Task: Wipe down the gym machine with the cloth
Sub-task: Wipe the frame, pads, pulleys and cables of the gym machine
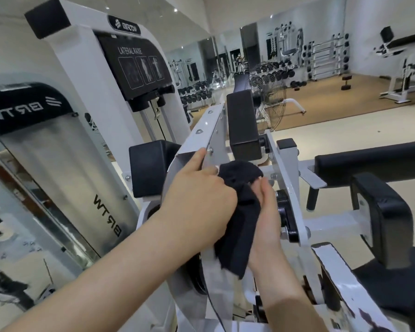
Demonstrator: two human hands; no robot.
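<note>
I am watching the machine [201,130], a white frame with black pads, filling most of the view. At the machine's left side the clear shroud [65,168] is covering the weight stack.

At the machine's centre, just below the upright pad [243,123], both hands are meeting on the cloth [240,212], which is hanging against the frame beside the black pivot [285,212]. The left hand [197,190] is clamping curled fingers on the cloth's top, thumb lying along the frame's edge. The right hand [267,212] is cupping the cloth from the pivot side with its fingertips hidden under the fabric, so I cannot tell whether it is pinching or only pressing.

I am judging the pivot and its bolts to be the main risk: loose fabric could be snagging there, or fingers getting nipped if the arm swings. The dangling tail could also be catching the thin cable [213,305] low on the machine.

The placard [139,65] high on the machine is reading LATERAL RAISE above three figure diagrams. The badge over it and the shroud are carrying what looks like BRTW, partly reversed.
</note>
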